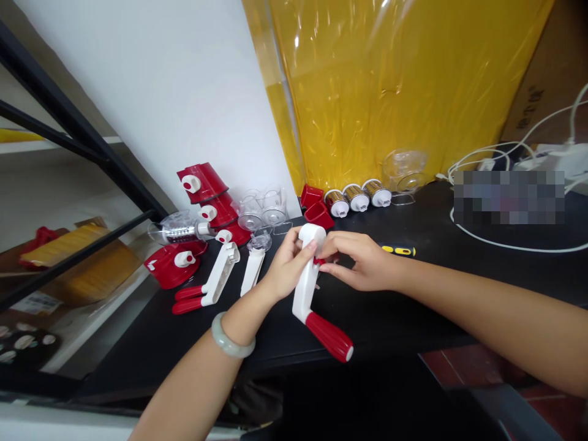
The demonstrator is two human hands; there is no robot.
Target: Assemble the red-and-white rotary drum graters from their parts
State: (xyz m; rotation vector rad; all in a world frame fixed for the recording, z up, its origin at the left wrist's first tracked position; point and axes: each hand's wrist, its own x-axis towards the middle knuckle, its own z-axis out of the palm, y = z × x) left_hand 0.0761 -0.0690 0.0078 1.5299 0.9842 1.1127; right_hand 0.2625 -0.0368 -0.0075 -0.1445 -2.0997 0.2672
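A white crank handle with a red grip (328, 337) is upheld over the black table by my left hand (287, 269), whose fingers and thumb close around its upper part. At the crank's right side, my right hand (361, 260) has thumb and fingers drawn together at a small red piece (318, 261). Most of that piece is hidden behind the fingers, so its kind is unclear. Left of my left hand lie more white crank handles (220, 275) with red grips, and a white arm-like part (253, 269).
Red grater bodies (214, 202) are stacked at the back left beside clear plastic parts (261, 205). Several grater drums (356, 197) line the back near red pushers (316, 211). A yellow-and-black tool handle (399, 251) lies behind my right forearm. White cables (487, 150) run at the right.
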